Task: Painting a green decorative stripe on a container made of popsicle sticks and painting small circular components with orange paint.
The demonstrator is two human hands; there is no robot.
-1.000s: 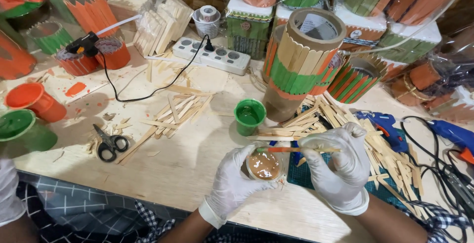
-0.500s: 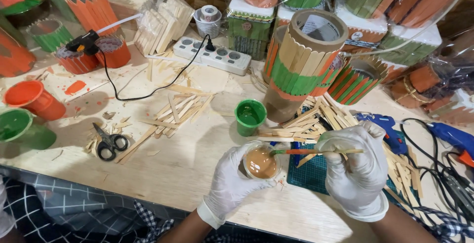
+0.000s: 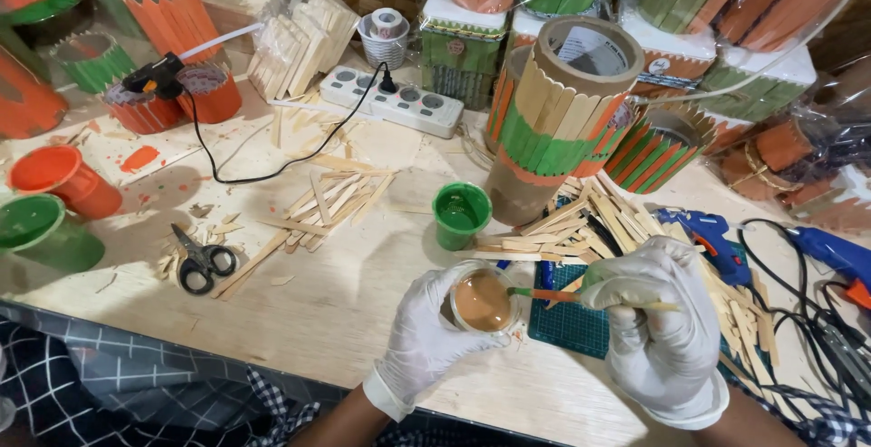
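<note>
My left hand (image 3: 425, 338), in a white glove, holds a small clear cup of orange-brown paint (image 3: 482, 300) just above the wooden table (image 3: 345, 311). My right hand (image 3: 660, 329), also gloved, grips a thin paintbrush (image 3: 553, 295) whose tip rests at the cup's right rim. Behind the cup stands a small green cup of green paint (image 3: 461, 214). A heap of plain wooden sticks (image 3: 606, 225) lies to the right of it.
A tall tube clad in green and orange sticks (image 3: 555, 118) stands behind. Scissors (image 3: 201, 260), loose sticks (image 3: 318, 208), a power strip (image 3: 396, 102), orange (image 3: 63, 179) and green (image 3: 41, 232) paint pots lie left. Blue glue guns (image 3: 712, 235) and black cables (image 3: 821, 320) lie right.
Both hands have stayed low over the table's front edge. The brush now points with its tip at the cup's rim, and the cup has tilted more level.
</note>
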